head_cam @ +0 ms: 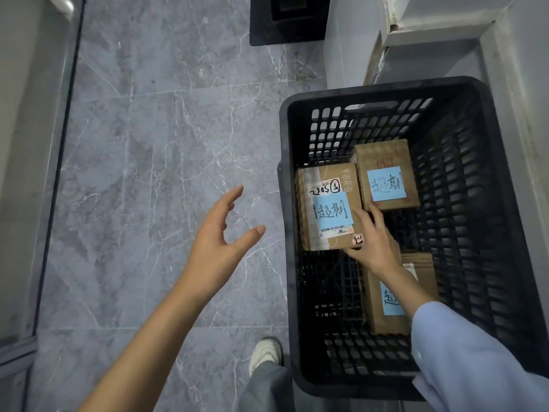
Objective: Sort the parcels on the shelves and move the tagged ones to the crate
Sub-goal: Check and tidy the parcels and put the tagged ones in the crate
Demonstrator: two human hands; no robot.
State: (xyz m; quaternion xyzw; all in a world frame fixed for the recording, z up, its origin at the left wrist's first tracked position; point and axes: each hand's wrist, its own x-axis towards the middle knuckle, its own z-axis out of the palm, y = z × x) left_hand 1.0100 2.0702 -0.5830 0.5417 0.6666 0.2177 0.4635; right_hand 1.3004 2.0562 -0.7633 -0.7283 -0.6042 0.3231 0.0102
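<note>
Inside the black crate (383,89), three cardboard parcels lie flat on the slatted bottom, each with a blue tag facing up: left parcel (326,203), far parcel (386,173) just beside it, and near parcel (386,301), partly hidden under the forearm. Right hand (371,242) is down in the crate. Its fingers are spread and fairly straight along the left parcel's right edge, fingertips reaching the far parcel's near edge, thumb at the left parcel's near corner. No closed pinch is visible, so this reads as touching or nudging, not gripping. Left hand (219,236) hovers over the grey tiled floor (148,144), well apart from the crate, fingers apart and relaxed, holding nothing. A pale shoe (266,353) stands just beside the crate's near corner. Judgement: this is the deposit step, with a tagged parcel being settled among the others. Next move: lift the right hand out without disturbing the parcels, then go to the shelves, which are not identifiable here, for any remaining tagged parcel.
</note>
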